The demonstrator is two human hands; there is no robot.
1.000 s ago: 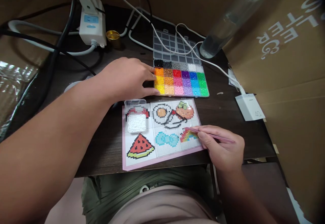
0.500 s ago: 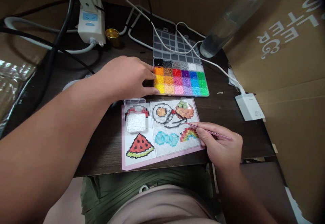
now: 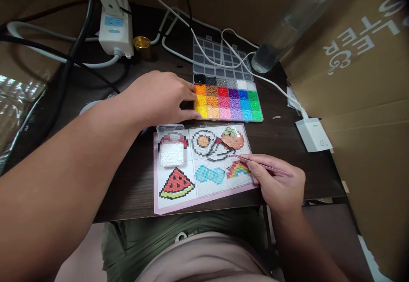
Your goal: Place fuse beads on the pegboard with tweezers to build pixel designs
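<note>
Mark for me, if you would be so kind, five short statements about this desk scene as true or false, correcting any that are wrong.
1. The right hand holds thin pink tweezers. True.
2. A small clear plastic box of white beads sits on the white, pink-edged pattern sheet. True.
3. The left hand rests on that box. False: the left hand touches the left side of the clear plastic case of multicoloured beads.
4. The case's clear plastic lid is closed. False: the lid is folded open, away from the person.
5. A round gold-coloured cup stands beside the white power strip. True.
</note>
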